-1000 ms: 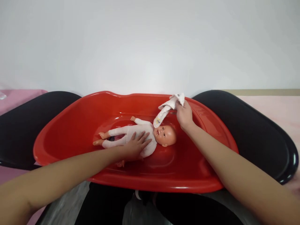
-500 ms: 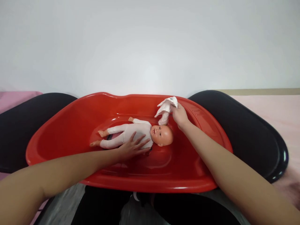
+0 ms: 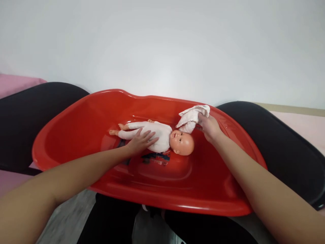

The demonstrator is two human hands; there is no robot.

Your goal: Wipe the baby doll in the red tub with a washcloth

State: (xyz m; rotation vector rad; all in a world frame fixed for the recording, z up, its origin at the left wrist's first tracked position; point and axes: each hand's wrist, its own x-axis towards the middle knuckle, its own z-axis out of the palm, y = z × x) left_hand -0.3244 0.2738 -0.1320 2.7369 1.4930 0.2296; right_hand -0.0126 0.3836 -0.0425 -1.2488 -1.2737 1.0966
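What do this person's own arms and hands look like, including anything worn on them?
The bare, ungloved left hand shows no ring; the bare, ungloved right hand has partly hidden fingers. No sleeve, watch, bracelet or clear marking shows on the bare left arm or bare right arm.

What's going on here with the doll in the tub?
A person has the left hand spread on the body of the doll, which lies in the red tub. The right hand holds a cloth close by the doll's head; whether the cloth touches it is hard to tell.
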